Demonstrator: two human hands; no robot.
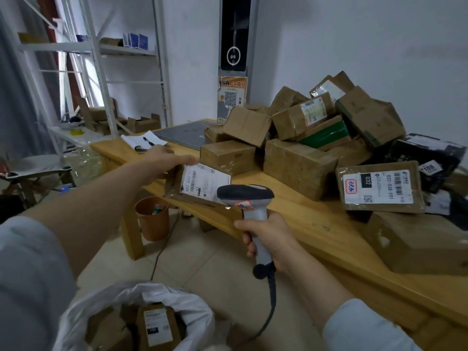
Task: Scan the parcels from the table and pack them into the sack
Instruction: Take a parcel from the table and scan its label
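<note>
**Step in hand (judged):** scanning one parcel before it goes into the sack.

- **Held parcel** (pixel 177 184): flat brown packet, off the table's near edge, over the floor and tilted toward the camera. Its white label (pixel 205 179) faces up and is unobstructed.
- **Left grip** (pixel 162 160): holds the parcel by its far upper edge, with the fingers clear of the label.
- **Right grip** (pixel 268 239): wrapped round the handle of the scanner (pixel 244 193). The scanner head sits right at the label's lower right corner, and its cable trails down toward the floor.
- **Sack** (pixel 195 309): white, mouth open, on the floor below the left arm. One labelled parcel (pixel 157 325) already lies inside.
- **Table** (pixel 316 224): wooden. A pile of cartons (pixel 304 127) remains on it, so much of the task is probably still to do.

**Handling notes (judgement):**
- The head looks too near and off to one side, so draw it back and square it to the barcode stripes.
- Keep the packet steady and flat so the label does not bow.
- Tilt the packet slightly if the tape glares.
- Confirm the read before lowering the parcel to the sack, keeping the cable clear of the sack mouth.
</note>
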